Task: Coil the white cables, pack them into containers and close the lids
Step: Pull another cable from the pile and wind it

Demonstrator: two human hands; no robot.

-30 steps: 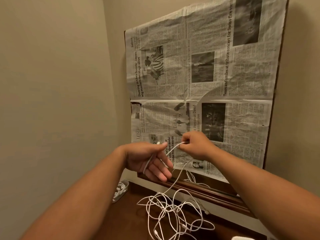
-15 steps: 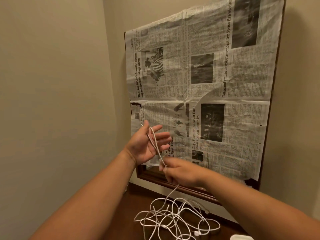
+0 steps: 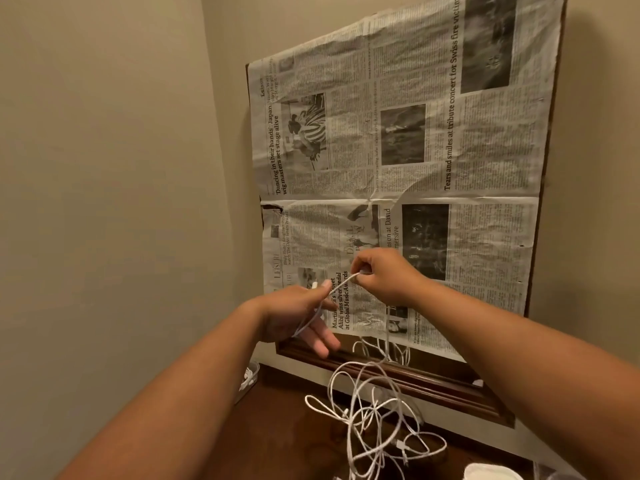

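I see left grip (image 3: 294, 317) and right grip (image 3: 384, 275) both pinching white cable (image 3: 341, 283). Container (image 3: 250, 375) at counter (image 3: 277, 431) left edge holds cable; tangle (image 3: 374, 420) mid-counter.

The right hand (image 3: 384, 277) has risen to one o'clock of the left hand (image 3: 294, 317), pulling the white cable (image 3: 346, 279) taut

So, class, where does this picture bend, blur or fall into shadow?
Head view: the wide lens bows the newspaper at its edges; a soft shadow falls on the wall right of it; the white cable between left hand and right hand looks slightly smeared; the table lies dim.
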